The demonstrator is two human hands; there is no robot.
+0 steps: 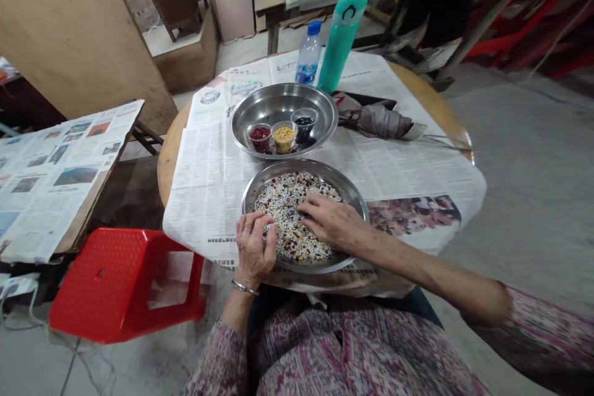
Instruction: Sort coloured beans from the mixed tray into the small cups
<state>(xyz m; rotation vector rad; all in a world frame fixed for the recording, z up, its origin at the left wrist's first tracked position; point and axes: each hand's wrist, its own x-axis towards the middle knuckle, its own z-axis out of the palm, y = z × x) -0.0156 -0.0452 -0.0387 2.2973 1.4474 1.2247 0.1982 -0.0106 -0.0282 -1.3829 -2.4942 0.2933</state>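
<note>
A shallow steel basin [359, 204] holds white grains mixed with red, yellow and black beans [297, 247]. My left hand [255, 244] grips the basin's left rim, its fingers bent over the edge. From the right, my right hand [331, 223] reaches into the mix, fingers somewhat apart and tips touching the grains near a dark patch of black beans. Whether a bean sits under those fingertips is hidden. Just behind, a second steel basin [264, 102] contains clear cups of red beans [260, 135], yellow beans [283, 137] and black beans [304, 124].
Newspaper [199, 173] covers the round table. A water bottle [309, 55], a teal flask [342, 43] and a folded grey umbrella [383, 120] stand or lie behind and right of the basins. At the left are a red stool [111, 284] and a newspaper-covered board [65, 167].
</note>
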